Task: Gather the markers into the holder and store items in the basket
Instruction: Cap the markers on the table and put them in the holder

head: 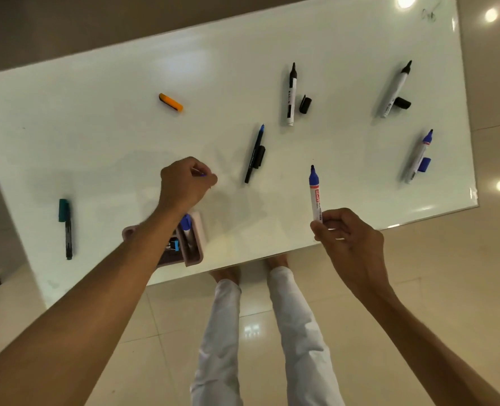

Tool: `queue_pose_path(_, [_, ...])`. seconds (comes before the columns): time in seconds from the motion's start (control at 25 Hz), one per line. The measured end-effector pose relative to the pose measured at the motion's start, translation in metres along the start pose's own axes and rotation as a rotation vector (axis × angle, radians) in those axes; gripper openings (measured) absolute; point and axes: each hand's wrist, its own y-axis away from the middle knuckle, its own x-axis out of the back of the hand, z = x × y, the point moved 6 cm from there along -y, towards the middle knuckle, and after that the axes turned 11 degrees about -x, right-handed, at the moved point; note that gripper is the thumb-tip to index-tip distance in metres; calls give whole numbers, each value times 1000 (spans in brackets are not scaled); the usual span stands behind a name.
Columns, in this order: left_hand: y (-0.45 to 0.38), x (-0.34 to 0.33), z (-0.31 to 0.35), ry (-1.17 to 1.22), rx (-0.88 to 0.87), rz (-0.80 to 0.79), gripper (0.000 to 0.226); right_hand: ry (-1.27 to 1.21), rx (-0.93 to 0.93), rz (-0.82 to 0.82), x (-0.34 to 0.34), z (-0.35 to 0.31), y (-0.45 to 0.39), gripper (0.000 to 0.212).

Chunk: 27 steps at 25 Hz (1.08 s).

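The right hand (pixel 345 238) fingers are pinching an uncapped blue-tipped white plastic marker (pixel 315 194), the left hand (pixel 185 183) fingers are closing on something small and blue, and the bare tip risks staining if stored uncapped.

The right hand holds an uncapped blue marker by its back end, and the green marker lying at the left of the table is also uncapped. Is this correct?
One detail is wrong. In the head view the right hand does hold the uncapped blue marker by its back end, but the green marker at the left of the table has its cap on.
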Motion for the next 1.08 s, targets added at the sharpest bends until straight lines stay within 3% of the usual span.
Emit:
queue_pose_path(0.12, [5,24,3,393,214,169,14,51,48,-60,-13,-18,5,15])
queue_pose_path(0.24, [26,30,10,908,323,114,9,126,150,-152,-32,-42,15,12])
queue_pose_path(0.36, [53,38,4,1043,338,123,15,187,247,-215,-53,-60,27,12])
queue_pose_path(0.72, [115,53,-50,946,175,81,29,323,350,-293,-109,-73,55,13])
queue_pose_path(0.96, [130,58,-64,791,113,-121,16,447,471,-346,-140,-85,77,13])
queue_pose_path(1.08, [139,60,-75,654,88,-72,35,470,540,-339,-153,-96,91,13])
